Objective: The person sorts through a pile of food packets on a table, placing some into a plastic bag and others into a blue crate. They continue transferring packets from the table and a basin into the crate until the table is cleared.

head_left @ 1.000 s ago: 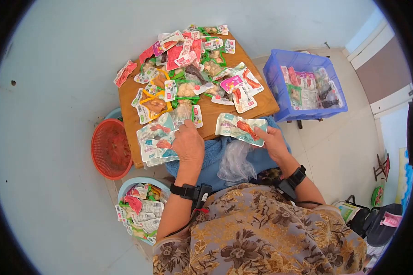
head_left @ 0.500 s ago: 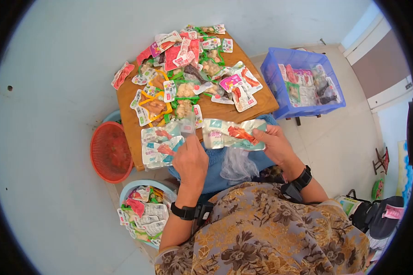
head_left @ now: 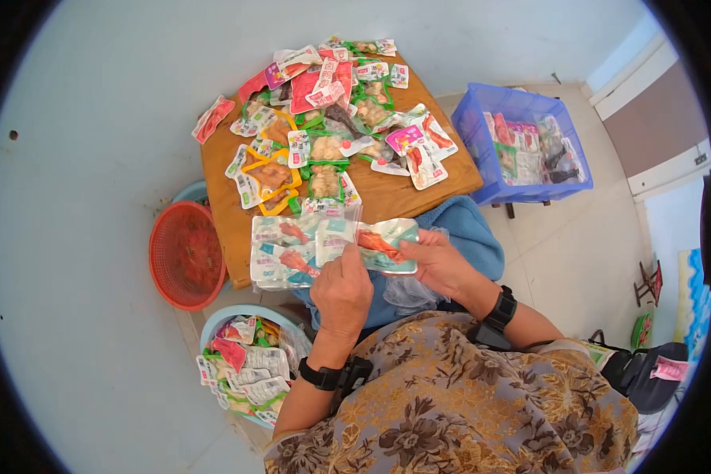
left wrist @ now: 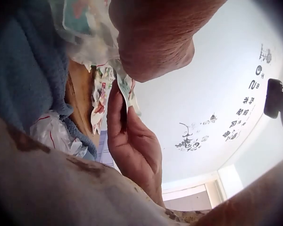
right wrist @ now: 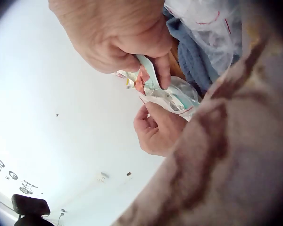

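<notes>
My left hand (head_left: 342, 296) pinches the edge of a clear zip bag (right wrist: 194, 89) with a red line along its mouth. Inside the bag, white-and-teal snack packets (head_left: 280, 272) with pictures of reddish meat lie flat near the table's front edge. My right hand (head_left: 442, 262) grips another packet of the same kind (head_left: 383, 243) by its right end, thumb on top. That packet lies level at the bag's mouth, its left end overlapping the bag. In the right wrist view, the right fingers hold the packet just above the left hand's pinch.
Assorted snack packets (head_left: 324, 146) heap on the wooden table (head_left: 379, 207). A blue crate (head_left: 521, 192) with packets stands right, a red basket (head_left: 186, 257) left. Below it sits a light-blue basin (head_left: 213, 324) of packets. Loose clear bags (head_left: 403, 294) lie on a blue towel (head_left: 470, 237) before me.
My right hand has brought its packet left and down to the bag's mouth. The left hand has moved slightly right and toward me, with the bag of packets following.
</notes>
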Available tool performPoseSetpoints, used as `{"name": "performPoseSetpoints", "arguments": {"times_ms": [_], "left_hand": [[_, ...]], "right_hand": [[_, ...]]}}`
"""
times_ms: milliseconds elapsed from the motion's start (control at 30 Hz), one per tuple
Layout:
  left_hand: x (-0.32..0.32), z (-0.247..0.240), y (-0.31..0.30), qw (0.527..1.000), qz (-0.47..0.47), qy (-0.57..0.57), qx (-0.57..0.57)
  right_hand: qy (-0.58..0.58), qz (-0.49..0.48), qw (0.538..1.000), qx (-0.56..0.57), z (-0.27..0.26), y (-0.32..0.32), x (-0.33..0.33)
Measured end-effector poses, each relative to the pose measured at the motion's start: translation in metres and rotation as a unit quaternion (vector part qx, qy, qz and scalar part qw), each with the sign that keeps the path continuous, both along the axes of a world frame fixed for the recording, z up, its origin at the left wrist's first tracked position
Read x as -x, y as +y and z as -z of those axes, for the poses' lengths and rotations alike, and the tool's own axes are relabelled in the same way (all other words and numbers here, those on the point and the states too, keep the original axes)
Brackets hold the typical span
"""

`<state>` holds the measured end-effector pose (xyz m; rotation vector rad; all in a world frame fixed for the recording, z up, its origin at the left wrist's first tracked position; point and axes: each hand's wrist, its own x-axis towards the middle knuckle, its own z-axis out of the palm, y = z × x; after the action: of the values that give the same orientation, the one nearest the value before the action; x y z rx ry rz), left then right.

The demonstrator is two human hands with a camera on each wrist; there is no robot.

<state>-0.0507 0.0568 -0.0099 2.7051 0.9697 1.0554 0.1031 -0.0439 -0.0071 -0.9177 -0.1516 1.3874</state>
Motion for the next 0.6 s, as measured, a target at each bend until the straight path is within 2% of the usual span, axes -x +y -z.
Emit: {"name": "performPoseSetpoints", "arguments": {"times_ms": [167,233,333,433,533,600], "left_hand": [[0.000,0.000,0.001,1.000,-0.006,-0.029,-0.005],[0.003,0.000,0.000,0.998,0.006,-0.027,0.049],[0.005,-0.003,0.000,0.998,0.007,-0.027,0.049],[0.005,-0.003,0.001,0.998,0.006,-0.032,0.054],[0.005,-0.001,0.003,0.998,0.003,-0.032,0.050],[0.006,-0.002,0.004,0.998,0.002,-0.032,0.057]], "right_hand": [[0.028,-0.054,0.998,-0.019,0.013,0.030,0.012],[0.030,-0.065,0.997,-0.031,0.011,0.045,0.018],[0.041,-0.087,0.995,-0.027,0.006,0.062,0.026],[0.019,-0.126,0.992,0.011,0.013,0.074,0.031],[-0.013,-0.119,0.993,0.007,0.020,0.085,0.039],[-0.084,-0.086,0.993,0.001,0.031,0.090,0.044]]}}
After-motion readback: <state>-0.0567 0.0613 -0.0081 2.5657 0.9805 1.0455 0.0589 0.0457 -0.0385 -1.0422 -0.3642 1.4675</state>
